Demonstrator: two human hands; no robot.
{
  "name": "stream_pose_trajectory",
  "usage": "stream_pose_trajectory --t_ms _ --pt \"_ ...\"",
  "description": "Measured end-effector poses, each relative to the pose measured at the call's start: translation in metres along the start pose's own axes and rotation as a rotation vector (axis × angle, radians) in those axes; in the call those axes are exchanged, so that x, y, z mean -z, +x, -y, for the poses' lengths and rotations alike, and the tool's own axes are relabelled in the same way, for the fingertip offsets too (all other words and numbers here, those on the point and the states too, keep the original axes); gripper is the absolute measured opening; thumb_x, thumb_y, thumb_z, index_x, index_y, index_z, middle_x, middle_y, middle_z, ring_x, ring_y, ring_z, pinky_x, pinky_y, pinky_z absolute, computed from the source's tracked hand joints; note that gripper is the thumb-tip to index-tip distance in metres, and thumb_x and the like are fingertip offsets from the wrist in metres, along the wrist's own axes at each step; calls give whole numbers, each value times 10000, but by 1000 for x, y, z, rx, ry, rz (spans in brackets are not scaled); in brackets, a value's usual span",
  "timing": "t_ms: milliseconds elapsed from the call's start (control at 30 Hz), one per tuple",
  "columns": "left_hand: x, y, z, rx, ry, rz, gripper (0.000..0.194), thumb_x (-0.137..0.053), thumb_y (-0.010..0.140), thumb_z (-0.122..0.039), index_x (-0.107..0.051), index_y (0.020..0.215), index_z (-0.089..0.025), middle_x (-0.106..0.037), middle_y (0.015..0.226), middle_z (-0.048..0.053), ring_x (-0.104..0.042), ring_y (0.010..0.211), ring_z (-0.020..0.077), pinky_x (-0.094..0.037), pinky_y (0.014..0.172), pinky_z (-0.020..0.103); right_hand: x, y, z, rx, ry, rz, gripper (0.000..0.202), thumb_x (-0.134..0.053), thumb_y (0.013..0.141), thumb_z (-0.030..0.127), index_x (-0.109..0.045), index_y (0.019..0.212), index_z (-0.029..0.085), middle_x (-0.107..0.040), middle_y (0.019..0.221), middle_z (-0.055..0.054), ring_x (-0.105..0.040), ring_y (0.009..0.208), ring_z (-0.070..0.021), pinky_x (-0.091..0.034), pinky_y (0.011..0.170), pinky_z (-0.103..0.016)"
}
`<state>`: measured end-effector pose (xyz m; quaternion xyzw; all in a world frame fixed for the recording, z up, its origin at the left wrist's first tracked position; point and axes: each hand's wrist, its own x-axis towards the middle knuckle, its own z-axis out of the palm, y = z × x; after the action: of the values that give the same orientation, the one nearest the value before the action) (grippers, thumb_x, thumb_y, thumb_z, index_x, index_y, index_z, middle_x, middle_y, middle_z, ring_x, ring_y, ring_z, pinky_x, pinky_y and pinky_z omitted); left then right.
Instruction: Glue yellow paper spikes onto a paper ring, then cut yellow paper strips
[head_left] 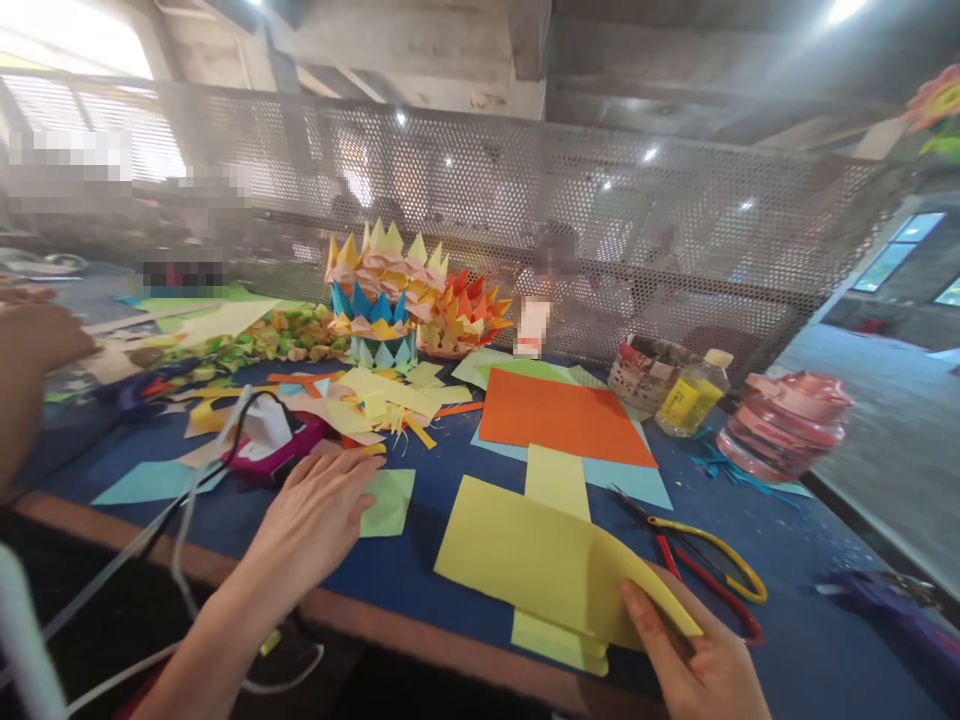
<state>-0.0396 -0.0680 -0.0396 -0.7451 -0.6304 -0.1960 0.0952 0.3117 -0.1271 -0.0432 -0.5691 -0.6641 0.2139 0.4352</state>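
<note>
My right hand (697,640) pinches the right end of a folded yellow paper sheet (525,550) between thumb and fingers; the sheet curves up slightly there. Under it lies a pale yellow strip (557,480), with another yellow piece (559,640) showing below. My left hand (322,510) rests palm down with its fingers extended, at the left edge of a small light green paper (390,503), partly covering it. Scissors (709,560) with red and yellow handles lie open beyond my right hand, near the orange sheet (559,415).
Folded-paper crowns (382,290) stand at the back beside a pile of folded pieces (277,335). A magenta box (274,445) and cables are left. A yellow-labelled bottle (690,395) and pink jug (784,425) stand right. Another person's hand (45,330) is at far left.
</note>
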Motion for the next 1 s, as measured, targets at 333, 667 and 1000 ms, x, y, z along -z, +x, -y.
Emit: stream_pose_trajectory --t_ms 333,667,1000 --pt "9 9 -6 109 -198 56 82 -475 797 -253 -516 741 -210 -618 789 46 -574 803 262 -401 715 356 -1 2 4 -25 75 17 356 -617 807 396 -692 1082 183 -746 941 -60 -701 865 -212 -550 741 -179" --pt "20 -9 -47 488 -1499 88 316 -696 745 -423 -563 919 -195 -591 732 -15 -584 654 158 -454 564 229 0 8 1 -28 -35 -21 403 -572 813 461 -707 1057 169 -752 889 -62 -707 808 -224 -559 689 -189" --pt "10 -10 -72 395 -1577 175 304 -622 823 -461 -629 855 -159 -590 697 -11 -513 635 113 -411 563 193 0 8 0 -62 17 2 409 -599 790 459 -697 1068 176 -754 890 -50 -705 823 -226 -554 707 -187"
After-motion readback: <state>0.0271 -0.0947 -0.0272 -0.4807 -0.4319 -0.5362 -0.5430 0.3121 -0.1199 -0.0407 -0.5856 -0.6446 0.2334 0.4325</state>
